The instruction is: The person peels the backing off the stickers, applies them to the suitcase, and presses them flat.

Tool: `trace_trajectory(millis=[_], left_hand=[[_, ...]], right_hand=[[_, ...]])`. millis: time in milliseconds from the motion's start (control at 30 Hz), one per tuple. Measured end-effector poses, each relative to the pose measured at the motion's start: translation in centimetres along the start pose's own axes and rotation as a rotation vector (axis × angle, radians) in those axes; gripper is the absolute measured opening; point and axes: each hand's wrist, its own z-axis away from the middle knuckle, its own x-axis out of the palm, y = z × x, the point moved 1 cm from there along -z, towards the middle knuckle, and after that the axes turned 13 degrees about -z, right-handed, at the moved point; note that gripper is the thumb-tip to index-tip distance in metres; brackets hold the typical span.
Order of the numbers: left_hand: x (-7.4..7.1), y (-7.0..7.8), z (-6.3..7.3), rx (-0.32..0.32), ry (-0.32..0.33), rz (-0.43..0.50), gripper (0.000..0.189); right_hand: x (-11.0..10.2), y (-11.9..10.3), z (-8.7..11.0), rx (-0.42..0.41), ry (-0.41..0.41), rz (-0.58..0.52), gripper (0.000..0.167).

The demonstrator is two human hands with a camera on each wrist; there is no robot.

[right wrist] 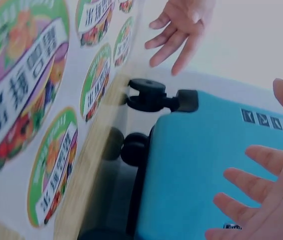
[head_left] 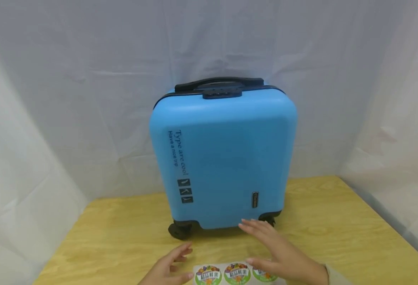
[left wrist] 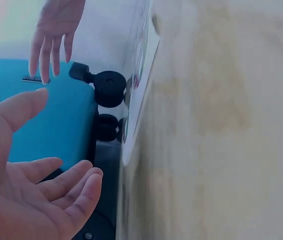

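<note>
A light blue hard-shell suitcase [head_left: 223, 158] stands upright on its black wheels [head_left: 180, 230], its black carry handle [head_left: 219, 82] on top. In front of it lies a white sheet of round fruit stickers [head_left: 237, 273], cut off by the head view's lower edge. My left hand [head_left: 170, 267] hovers at the sheet's left end, fingers loosely bent and holding nothing. Over the sheet's right end is my right hand [head_left: 276, 251], its fingers extended towards the suitcase's lower right corner, also with nothing in it. In the right wrist view the stickers [right wrist: 54, 165] show close up, with green borders and printed characters.
The wood-patterned table [head_left: 113, 229] carries the suitcase and the sheet. White cloth [head_left: 88, 99] hangs behind and on both sides. Black lettering and small square icons [head_left: 185, 191] run down the suitcase's left front, and a small badge [head_left: 255, 200] sits low on the right.
</note>
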Motion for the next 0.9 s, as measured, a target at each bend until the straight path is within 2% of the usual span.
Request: trace_trajectory(millis=[133, 300, 567, 733, 900], left_hand=[[0.4, -0.2, 0.0, -0.002, -0.037, 0.07, 0.069], [0.6, -0.5, 0.0, -0.002, -0.016, 0.031, 0.067], [1.0, -1.1, -0.2, -0.113, -0.021, 0.097, 0.064], [1.4, -1.3, -0.4, -0.119, 0.009, 0.057, 0.06], [1.8, -1.3, -0.7, -0.197, 0.048, 0.009, 0.057]], right_hand=[[0.6, -0.3, -0.4, 0.079, -0.067, -0.085, 0.059], [1.5, -0.7, -0.9, 0.112, -0.14, -0.141, 0.057], [3.1, -0.8, -1.4, 0.2, -0.195, -0.264, 0.05], [3.9, -0.8, -1.6, 0.213, -0.22, -0.309, 0.05], [4.7, -0.6, -1.9, 0.234, -0.27, -0.408, 0.052]])
